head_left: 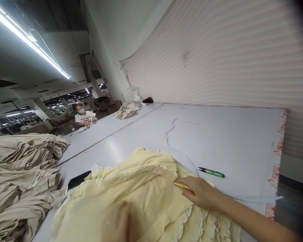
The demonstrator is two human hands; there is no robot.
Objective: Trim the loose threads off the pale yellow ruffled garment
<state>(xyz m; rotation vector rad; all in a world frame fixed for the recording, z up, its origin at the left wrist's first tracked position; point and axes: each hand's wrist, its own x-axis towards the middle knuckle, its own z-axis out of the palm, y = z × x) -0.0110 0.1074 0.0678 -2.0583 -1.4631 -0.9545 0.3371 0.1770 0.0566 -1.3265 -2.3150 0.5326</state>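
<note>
- The left hand [118, 220] lies low on the yellow garment [141, 198], blurred and cut off by the frame's bottom edge; I cannot tell how far it is open.
- The right hand [200, 193] rests on the garment's right side, fingers closed around a slim yellow tool [182, 186].
- The garment is heaped at the table's [242, 141] near edge.
- Green thread snips [212, 172] lie just beyond, beside a loose thread [170, 134].
- Beige garments [22, 174] pile up left.
- Open tabletop stretches toward a seated person [83, 116].
</note>
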